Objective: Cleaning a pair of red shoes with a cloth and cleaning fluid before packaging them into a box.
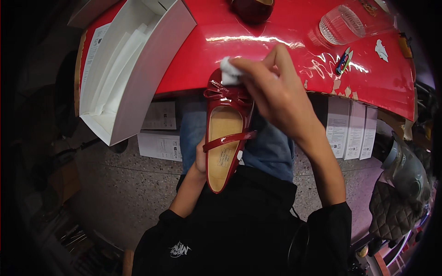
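Fingers (258,69) of the right hand (276,99) are pinched around a small white wad of cloth (229,72), pressing it against the toe of a glossy red shoe (226,138) — just above the bow on its front. The left hand (200,158) grips the shoe from below near the heel side, its fingers clasped on the edge and mostly hidden behind the shoe. The shoe lies over the person's lap, toe pointing toward the edge of the red desk (276,27), strap across its tan insole.

By the look of it, this is the wiping step, with the toe being worked. A next stroke would call for steady support from the left hand and light, even pressure around the bow, where the cloth could snag.

An open white shoe box (138,83) sits at the desk's left corner — a clear glass (340,23) lies further right.
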Action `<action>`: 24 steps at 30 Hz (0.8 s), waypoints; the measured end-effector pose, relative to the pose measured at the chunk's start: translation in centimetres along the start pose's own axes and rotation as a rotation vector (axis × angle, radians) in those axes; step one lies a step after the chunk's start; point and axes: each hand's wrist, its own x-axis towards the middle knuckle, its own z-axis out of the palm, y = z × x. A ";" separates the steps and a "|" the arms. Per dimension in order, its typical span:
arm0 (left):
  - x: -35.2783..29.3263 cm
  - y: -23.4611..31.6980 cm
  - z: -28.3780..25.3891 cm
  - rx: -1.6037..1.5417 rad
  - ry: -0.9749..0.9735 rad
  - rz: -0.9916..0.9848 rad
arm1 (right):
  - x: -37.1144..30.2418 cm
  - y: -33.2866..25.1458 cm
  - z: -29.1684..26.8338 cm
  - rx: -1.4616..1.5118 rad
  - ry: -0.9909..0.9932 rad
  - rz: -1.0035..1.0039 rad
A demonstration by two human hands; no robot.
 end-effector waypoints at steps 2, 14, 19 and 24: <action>0.0 -0.1 0.0 -0.069 -0.048 -0.003 | 1.5 1.8 -0.6 -0.194 -0.040 0.007; -0.9 -0.2 1.8 0.027 0.092 -0.030 | -1.6 -3.7 -0.3 -0.091 -0.138 -0.151; -0.3 -0.1 2.0 0.030 0.052 -0.034 | -5.2 -2.9 -2.8 -0.175 -0.141 -0.022; -1.1 0.0 1.1 0.008 0.020 -0.064 | -2.5 -4.9 -0.9 -0.049 -0.047 -0.021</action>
